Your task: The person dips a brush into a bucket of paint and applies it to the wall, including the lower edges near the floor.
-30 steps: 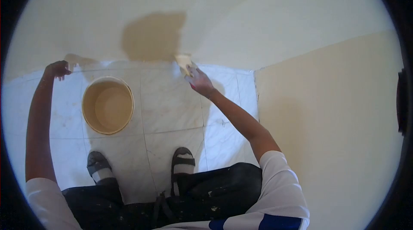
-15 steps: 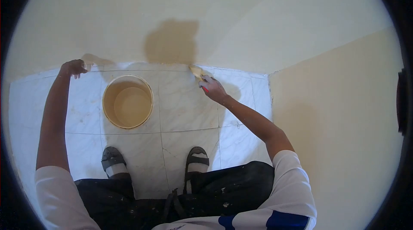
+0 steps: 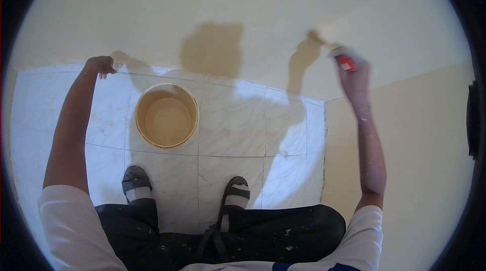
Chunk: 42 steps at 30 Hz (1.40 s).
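My right hand (image 3: 358,71), blurred by motion, is wrapped round a paintbrush with a red handle (image 3: 345,62). The bristle end points up and left at the cream wall (image 3: 283,12), close to the brush's shadow. On the left, my left hand (image 3: 103,65) hangs from a bent wrist beside the foot of the wall, its fingers loose and drooping with nothing in them. Between my arms stands a round bucket (image 3: 141,121) with cream-coloured paint in the bottom.
Marbled white tiles (image 3: 230,129) cover the floor up to the wall. A second wall (image 3: 400,169) meets the first in a corner at the right. My sandalled feet (image 3: 135,182) are just below the bucket. Shadows of my head and arm fall on the wall.
My right hand has carried the paintbrush from the wall's bottom edge up and to the right. The left hand keeps its drooping pose; the view has shifted slightly.
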{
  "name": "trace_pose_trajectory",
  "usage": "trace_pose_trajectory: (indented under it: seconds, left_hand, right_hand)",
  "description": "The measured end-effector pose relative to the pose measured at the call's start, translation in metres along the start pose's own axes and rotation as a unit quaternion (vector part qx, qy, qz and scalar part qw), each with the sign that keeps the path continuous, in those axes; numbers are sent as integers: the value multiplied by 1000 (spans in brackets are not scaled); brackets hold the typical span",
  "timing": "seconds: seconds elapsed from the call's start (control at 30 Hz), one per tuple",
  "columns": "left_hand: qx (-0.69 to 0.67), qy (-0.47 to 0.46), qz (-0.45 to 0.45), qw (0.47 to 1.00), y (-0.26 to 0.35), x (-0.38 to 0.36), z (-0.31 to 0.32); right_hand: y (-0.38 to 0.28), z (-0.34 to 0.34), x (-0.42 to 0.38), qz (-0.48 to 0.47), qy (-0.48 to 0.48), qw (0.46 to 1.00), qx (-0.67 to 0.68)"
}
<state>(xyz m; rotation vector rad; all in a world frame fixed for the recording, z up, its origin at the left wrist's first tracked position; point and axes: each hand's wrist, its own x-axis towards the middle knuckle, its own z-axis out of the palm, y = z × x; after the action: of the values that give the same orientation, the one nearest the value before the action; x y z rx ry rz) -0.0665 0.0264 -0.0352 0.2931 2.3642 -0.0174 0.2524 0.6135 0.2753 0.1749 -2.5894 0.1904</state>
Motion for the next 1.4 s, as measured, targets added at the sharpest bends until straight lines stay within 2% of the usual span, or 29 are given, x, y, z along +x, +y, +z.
trace_pose_trajectory:
  seconds: [0.07,0.13,0.17,0.23,0.27,0.3,0.33,0.43,0.47,0.5,0.53,0.63,0.7,0.87,0.93,1.0,1.03,1.13,1.23,1.4]
  left_hand:
    - [12,0,0,1000,2,-1,-2]
    - [31,1,16,999,22,-12,-6]
    - [41,1,32,999,21,3,-2]
    - [41,-23,55,997,16,46,7]
    - [54,-4,65,996,30,26,1]
    - [68,0,37,997,33,24,-1]
    - [28,-3,4,1000,36,21,-3]
    - [33,6,6,999,51,-31,-18]
    - [45,10,1,999,51,-33,-20]
    - [59,11,-3,998,52,-34,-19]
    - [58,8,-10,998,50,-35,-20]
    - [17,9,-11,1000,54,-51,-18]
    - [37,-2,-16,999,51,-49,-18]
    - [39,-13,-9,999,29,-37,-14]
    - [27,-20,-13,999,21,-42,-15]
    - [21,-14,-11,1000,11,-44,-14]
    - [33,-13,-17,999,26,-38,-10]
    - [43,-26,-29,998,21,-35,-11]
    - [44,-3,-11,999,6,-32,-4]
    - [21,-35,-34,999,2,-41,-4]
  right_hand:
    - [-33,-47,23,8,81,994,-66]
    - [-69,-72,43,-83,163,980,-78]
    - [-87,-80,51,-122,148,981,-39]
    - [-121,-81,61,-182,83,977,68]
    - [-141,-69,56,-132,30,984,116]
    - [-162,-53,52,-85,-23,983,160]
    - [-177,-27,47,-90,-89,966,224]
    - [-204,68,17,-104,-259,882,379]
    - [-221,95,2,-170,-212,881,386]
    - [-233,115,-7,-172,-298,871,351]
    - [-242,135,-12,-167,-333,872,318]
    - [-247,199,-28,-117,-410,866,262]
    - [-243,236,-29,-112,-409,862,279]
    - [-238,280,-22,-85,-461,842,268]
    - [-241,285,-21,-85,-444,843,292]
    - [-245,289,-19,-95,-471,840,252]
    - [-230,297,-34,-94,-476,839,246]
    - [-228,303,-40,-75,-499,822,263]
    - [-234,297,-41,-98,-491,834,230]
    - [-236,280,-32,-99,-466,835,274]
